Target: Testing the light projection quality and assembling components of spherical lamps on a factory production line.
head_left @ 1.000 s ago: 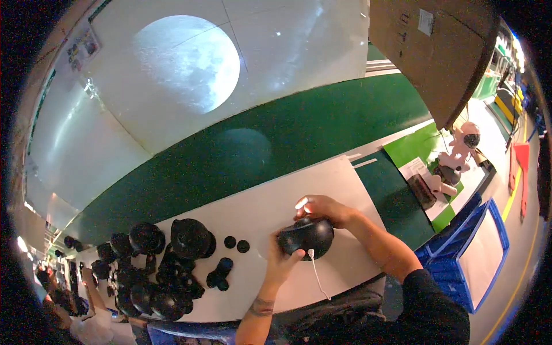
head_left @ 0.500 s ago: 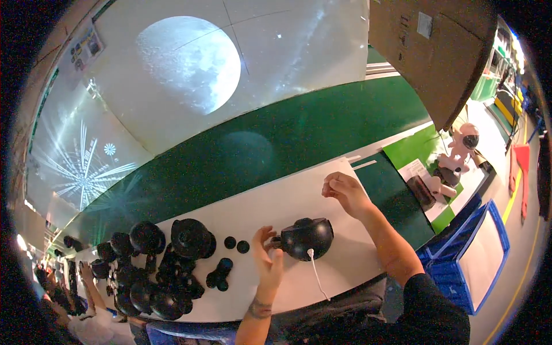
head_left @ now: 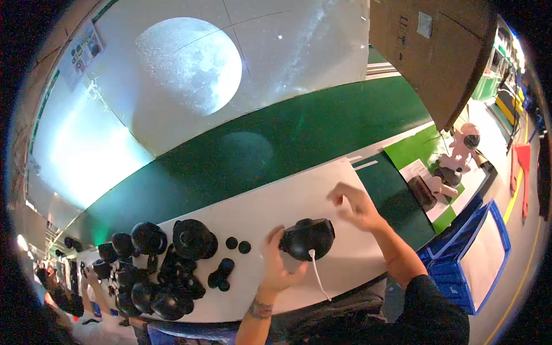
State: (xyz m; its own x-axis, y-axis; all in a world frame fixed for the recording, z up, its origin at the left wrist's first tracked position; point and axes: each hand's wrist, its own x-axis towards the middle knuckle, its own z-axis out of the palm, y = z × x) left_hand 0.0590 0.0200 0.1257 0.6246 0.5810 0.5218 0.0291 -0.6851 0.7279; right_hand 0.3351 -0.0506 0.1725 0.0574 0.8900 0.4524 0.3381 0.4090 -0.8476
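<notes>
A rounded black projector (head_left: 310, 244) with a white cable (head_left: 319, 280) plugged into its near side stands on the white table top (head_left: 253, 302). My left hand (head_left: 279, 264) is round its left end, the fingers on the far left side and the thumb near its lower edge. Beyond the projector to the right, my right hand (head_left: 356, 208) is raised above the table. Its fingers are loosely bent, the thumb apart from them, and I see nothing in it. A large moon picture (head_left: 195, 66) shows on the white wall ahead.
Several black round housings (head_left: 194, 238) and small black parts (head_left: 221, 274) crowd the table's left. Two black discs (head_left: 244, 247) lie nearer the projector. To the right are a blue crate (head_left: 460, 276), white figure parts (head_left: 445, 187) and a cardboard panel (head_left: 434, 57). Other people work far left.
My left hand has moved right, onto the projector's left end. My right hand has shifted slightly right and down, its fingers loosening. The burst pattern on the left wall has become a bright glow.
</notes>
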